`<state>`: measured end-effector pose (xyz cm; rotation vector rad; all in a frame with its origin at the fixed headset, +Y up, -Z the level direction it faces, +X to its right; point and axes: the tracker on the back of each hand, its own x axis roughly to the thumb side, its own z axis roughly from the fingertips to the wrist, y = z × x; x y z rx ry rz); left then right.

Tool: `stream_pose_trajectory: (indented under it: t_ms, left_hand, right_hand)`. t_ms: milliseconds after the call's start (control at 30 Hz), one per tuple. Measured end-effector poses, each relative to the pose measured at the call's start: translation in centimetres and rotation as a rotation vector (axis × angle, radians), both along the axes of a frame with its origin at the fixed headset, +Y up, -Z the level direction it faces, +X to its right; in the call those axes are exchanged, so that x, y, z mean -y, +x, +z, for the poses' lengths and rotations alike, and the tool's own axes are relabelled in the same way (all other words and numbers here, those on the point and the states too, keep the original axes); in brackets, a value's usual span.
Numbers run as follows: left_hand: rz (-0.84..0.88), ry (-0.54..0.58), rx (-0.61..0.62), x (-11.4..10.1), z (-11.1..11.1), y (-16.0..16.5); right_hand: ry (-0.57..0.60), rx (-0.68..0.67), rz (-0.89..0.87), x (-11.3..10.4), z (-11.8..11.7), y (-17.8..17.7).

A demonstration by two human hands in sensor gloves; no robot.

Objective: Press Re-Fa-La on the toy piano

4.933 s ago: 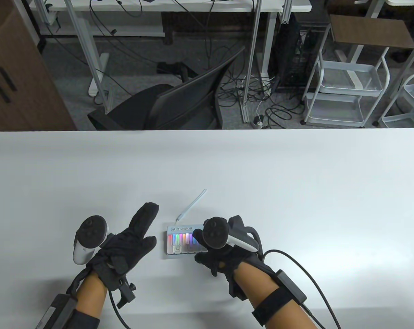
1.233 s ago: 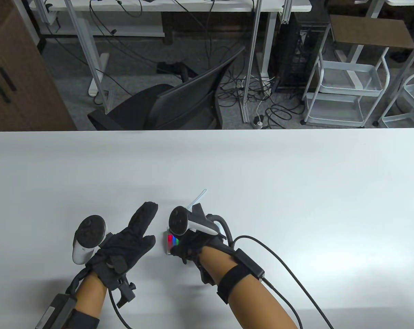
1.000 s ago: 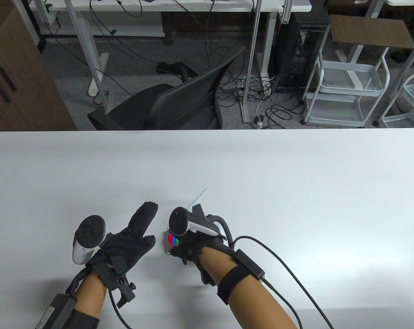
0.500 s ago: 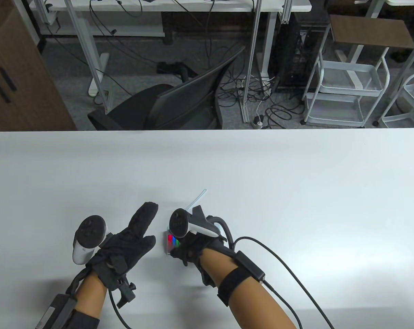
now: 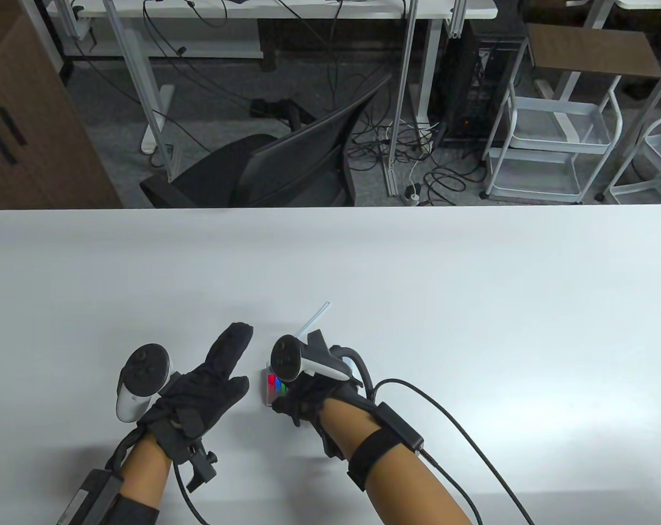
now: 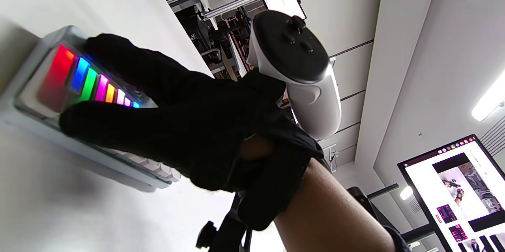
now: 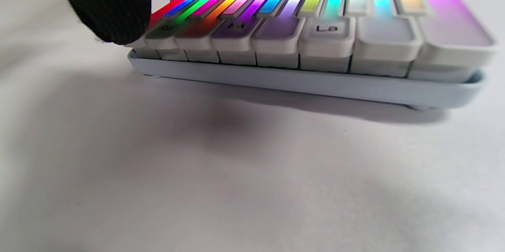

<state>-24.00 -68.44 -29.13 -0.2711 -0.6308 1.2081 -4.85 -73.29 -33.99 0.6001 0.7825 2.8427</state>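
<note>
Table view: toy piano [image 5: 270,389] on worktop [image 5: 417,284] near front edge, mostly hidden under right hand [image 5: 308,396]; only lit keys at left end showing. Left hand [image 5: 199,385] flat on worktop just beside piano's left end, fingers [image 5: 233,342] extended together, holding nothing. Right wrist view: gloved fingertip [image 7: 112,11] down at the keyboard's left end, at or just beside the white key marked Re [image 7: 165,33]; real contact hard to confirm. La key [image 7: 329,31] further right, untouched. Other right fingers [image 6: 118,64] spread over piano's top, gripping nothing. Judged stage: first note, Fa and La left. Risks: bulky glove tip overlapping the neighbouring key, sounding two notes; wrong key for Fa, label blurred; piano small, unheld, likely to slide under an off-centre press.
</note>
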Motion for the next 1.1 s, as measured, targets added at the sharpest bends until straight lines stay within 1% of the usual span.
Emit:
stream_pose_trajectory:
  t_ms: [567, 700, 800, 867, 1033, 1100]
  left_hand:
    - [-0.003, -0.001, 0.002, 0.0, 0.0, 0.0]
    - [0.001, 0.000, -0.001, 0.0, 0.0, -0.1]
    - [0.004, 0.001, -0.003, 0.0, 0.0, -0.1]
    - [0.008, 0.000, -0.005, -0.1, 0.0, -0.1]
    - [0.021, 0.005, -0.010, -0.2, 0.1, -0.1]
    - [0.029, 0.006, -0.011, -0.3, 0.1, -0.1]
  right_hand:
    - [-0.004, -0.006, -0.016, 0.4, 0.2, 0.4]
    - [-0.011, -0.005, -0.044, 0.0, 0.2, 1.0]
    - [0.012, 0.011, -0.116, -1.5, 0.3, 2.0]
    - [0.032, 0.020, -0.173, -2.9, 0.6, 2.8]
    - [0.109, 0.055, -0.357, -7.5, 1.7, 6.1]
    - [0.134, 0.069, -0.433, -8.9, 2.2, 7.4]
